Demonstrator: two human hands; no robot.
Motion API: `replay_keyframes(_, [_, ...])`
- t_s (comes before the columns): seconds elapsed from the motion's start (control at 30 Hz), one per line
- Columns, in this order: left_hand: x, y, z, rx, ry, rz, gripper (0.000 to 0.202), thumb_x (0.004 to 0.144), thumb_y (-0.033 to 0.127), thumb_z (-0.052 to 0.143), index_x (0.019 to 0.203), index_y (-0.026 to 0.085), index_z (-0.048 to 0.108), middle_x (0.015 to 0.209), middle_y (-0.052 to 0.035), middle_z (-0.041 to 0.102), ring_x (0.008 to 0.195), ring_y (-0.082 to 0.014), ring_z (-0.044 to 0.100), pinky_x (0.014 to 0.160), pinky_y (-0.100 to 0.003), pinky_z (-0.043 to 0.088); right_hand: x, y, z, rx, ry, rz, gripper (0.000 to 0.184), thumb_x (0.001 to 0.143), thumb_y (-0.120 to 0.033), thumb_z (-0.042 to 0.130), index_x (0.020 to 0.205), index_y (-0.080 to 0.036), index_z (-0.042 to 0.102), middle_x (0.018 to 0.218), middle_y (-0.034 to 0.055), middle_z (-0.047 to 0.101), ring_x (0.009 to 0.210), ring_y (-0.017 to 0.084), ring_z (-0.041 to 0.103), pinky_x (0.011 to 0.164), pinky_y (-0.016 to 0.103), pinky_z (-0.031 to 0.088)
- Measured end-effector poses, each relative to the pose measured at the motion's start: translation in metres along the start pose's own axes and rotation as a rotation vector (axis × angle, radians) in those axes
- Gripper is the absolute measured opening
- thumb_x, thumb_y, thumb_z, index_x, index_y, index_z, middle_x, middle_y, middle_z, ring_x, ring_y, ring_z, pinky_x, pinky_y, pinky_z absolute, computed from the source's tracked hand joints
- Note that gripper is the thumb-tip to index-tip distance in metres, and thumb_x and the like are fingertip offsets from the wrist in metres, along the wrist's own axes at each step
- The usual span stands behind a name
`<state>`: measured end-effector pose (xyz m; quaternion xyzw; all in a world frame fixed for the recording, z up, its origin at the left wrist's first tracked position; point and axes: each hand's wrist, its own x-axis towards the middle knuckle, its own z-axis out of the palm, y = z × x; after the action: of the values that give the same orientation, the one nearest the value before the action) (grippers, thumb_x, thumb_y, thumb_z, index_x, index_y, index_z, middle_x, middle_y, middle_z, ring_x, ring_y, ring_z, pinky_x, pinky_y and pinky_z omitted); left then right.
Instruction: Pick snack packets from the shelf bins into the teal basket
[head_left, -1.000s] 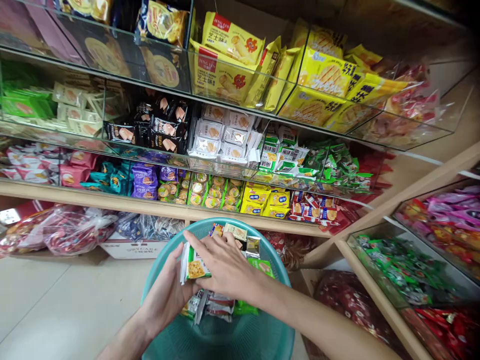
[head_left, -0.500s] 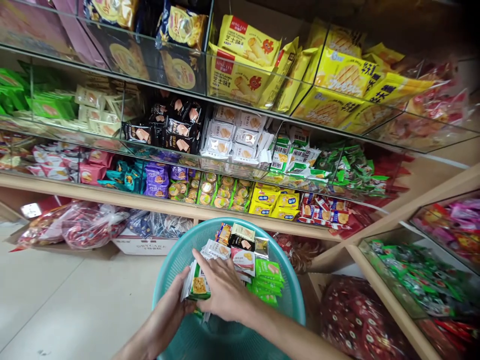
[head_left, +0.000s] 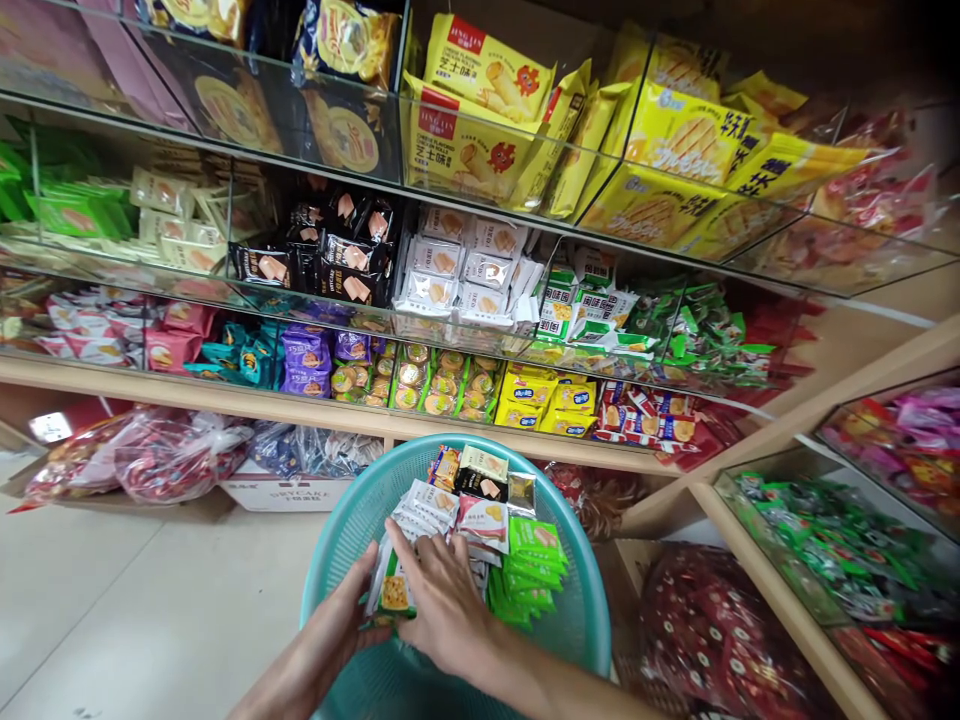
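A teal plastic basket [head_left: 577,600] sits low in front of me with rows of small snack packets in it. My left hand [head_left: 341,625] and my right hand [head_left: 442,600] both close round a stack of green and white cracker packets [head_left: 394,590], which stands on edge at the basket's left side. Beside the stack lie white packets [head_left: 427,505], a pink one [head_left: 484,520] and bright green packets [head_left: 534,565]. More small packets [head_left: 480,465] rest at the basket's far rim.
Glass-fronted shelves [head_left: 450,330] full of packaged snacks rise ahead, with yellow bags [head_left: 660,150] on top. Wooden shelving [head_left: 750,570] with sweets runs along the right. Bagged sweets [head_left: 150,455] and a white box [head_left: 281,490] lie on the tiled floor at left.
Both hands have sunk lower into the basket with the cracker stack. The view has shifted slightly, and more of the packets beside the stack now show.
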<state>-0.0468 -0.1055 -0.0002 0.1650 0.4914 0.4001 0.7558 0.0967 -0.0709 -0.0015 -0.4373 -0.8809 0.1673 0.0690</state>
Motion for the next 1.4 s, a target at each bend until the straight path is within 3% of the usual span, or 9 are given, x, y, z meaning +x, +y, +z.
replay_keyframes(0.1, [0.001,-0.003,-0.002,0.010,0.039,0.003,0.068,0.080,0.058,0.050,0.137,0.026,0.034,0.136,-0.0042,0.049,0.118,-0.0266,0.049,0.089,-0.037,0.044,-0.001,0.000,0.002,0.004,0.013,0.016,0.103,0.066,-0.025,0.071,0.144,-0.026,0.003,0.110,0.0106,0.055,0.103,0.031,0.048,0.091,0.051,0.033])
replay_keyframes(0.23, [0.004,-0.007,-0.007,0.035,0.036,0.073,0.058,0.080,0.054,0.051,0.132,0.029,0.043,0.143,0.0026,0.040,0.132,-0.0231,0.032,0.095,-0.034,0.040,-0.003,0.001,0.002,0.009,0.021,0.029,0.105,0.064,-0.023,0.072,0.144,-0.026,0.003,0.111,0.0106,0.055,0.103,0.031,0.048,0.090,0.051,0.034])
replay_keyframes(0.37, [0.005,-0.009,-0.010,0.071,0.041,0.093,0.054,0.081,0.055,0.049,0.130,0.033,0.044,0.145,0.0063,0.035,0.136,-0.0214,0.022,0.102,-0.039,0.034,-0.004,0.001,0.002,0.013,0.042,0.041,0.106,0.064,-0.022,0.071,0.144,-0.025,0.002,0.113,0.0111,0.055,0.103,0.031,0.048,0.090,0.050,0.035])
replay_keyframes(0.57, [0.002,-0.006,-0.005,0.165,0.089,0.107,0.058,0.081,0.060,0.045,0.130,0.028,0.046,0.143,0.0008,0.039,0.133,-0.0203,0.030,0.108,-0.038,0.023,-0.004,0.001,0.006,0.021,0.057,0.054,0.103,0.067,-0.021,0.069,0.144,-0.026,0.001,0.113,0.0112,0.055,0.102,0.031,0.049,0.089,0.051,0.036])
replay_keyframes(0.73, [0.000,-0.001,-0.001,0.147,0.103,0.129,0.057,0.080,0.058,0.048,0.128,0.029,0.047,0.145,0.0024,0.035,0.135,-0.0194,0.027,0.109,-0.037,0.019,-0.002,-0.001,0.007,0.022,0.078,0.061,0.103,0.067,-0.016,0.068,0.144,-0.026,0.000,0.116,0.0111,0.053,0.104,0.030,0.048,0.091,0.053,0.035])
replay_keyframes(0.97, [0.002,0.002,-0.004,0.158,0.153,0.147,0.055,0.078,0.057,0.052,0.126,0.030,0.050,0.146,0.0021,0.033,0.136,-0.0215,0.024,0.111,-0.039,0.017,0.001,-0.006,0.005,0.019,0.108,0.057,0.097,0.068,-0.023,0.070,0.143,-0.026,0.009,0.115,0.0106,0.054,0.104,0.030,0.049,0.091,0.053,0.036])
replay_keyframes(1.17, [0.002,0.005,-0.001,0.242,0.185,0.128,0.074,0.071,0.045,0.068,0.135,0.025,0.037,0.150,-0.0040,0.025,0.137,-0.0232,0.019,0.112,-0.036,0.013,-0.011,-0.007,-0.006,0.074,0.160,0.059,0.094,0.069,-0.028,0.069,0.143,-0.030,0.011,0.132,0.0097,0.044,0.118,0.031,0.041,0.100,0.057,0.030])
replay_keyframes(1.3, [0.000,0.009,0.006,0.223,0.155,0.154,0.069,0.069,0.040,0.071,0.130,0.023,0.045,0.145,-0.0046,0.035,0.135,-0.0256,0.027,0.109,-0.033,0.024,-0.036,0.002,-0.009,0.230,0.253,0.086,0.080,0.072,-0.021,0.061,0.140,-0.029,0.020,0.142,0.0080,0.033,0.130,0.030,0.029,0.105,0.053,0.029])
replay_keyframes(1.4, [0.000,0.010,0.009,0.219,0.101,0.186,0.059,0.071,0.039,0.068,0.125,0.023,0.049,0.139,-0.0048,0.045,0.130,-0.0259,0.035,0.107,-0.034,0.029,-0.052,0.011,-0.001,0.608,0.317,0.177,0.058,0.075,-0.017,0.051,0.130,-0.026,0.035,0.131,0.0081,0.047,0.121,0.024,0.044,0.098,0.042,0.041])
